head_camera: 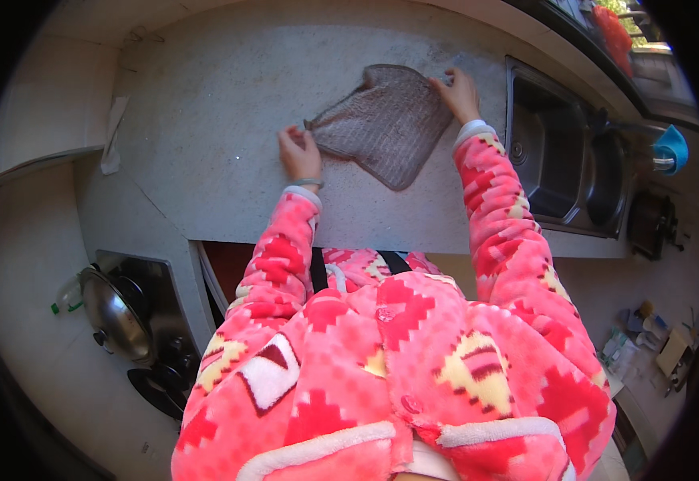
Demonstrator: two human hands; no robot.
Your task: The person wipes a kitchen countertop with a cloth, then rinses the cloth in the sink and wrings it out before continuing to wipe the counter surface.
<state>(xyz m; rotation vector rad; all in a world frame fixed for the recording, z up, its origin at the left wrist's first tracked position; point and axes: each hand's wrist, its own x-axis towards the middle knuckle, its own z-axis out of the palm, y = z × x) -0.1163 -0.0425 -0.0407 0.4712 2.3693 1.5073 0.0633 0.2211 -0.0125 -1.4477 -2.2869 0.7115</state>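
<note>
A grey-brown cleaning cloth (388, 123) lies partly spread on the pale countertop (223, 198), its left side creased and drawn to a point. My left hand (300, 155) is at that pointed left corner, fingers curled; whether they pinch the cloth is not clear. At the cloth's upper right corner is my right hand (458, 96), its thumb and forefinger by the edge, and a firm grip cannot be made out there either. A bracelet circles my left wrist. Both arms wear pink patterned fleece sleeves.
To the right is a steel double sink (544, 144), with a blue item (671, 150) beyond it. At lower left a lidded metal wok (118, 315) stands on a black cooktop (172, 288), near a plastic bottle (70, 296). A white strip (114, 135) lies at the counter's left.
</note>
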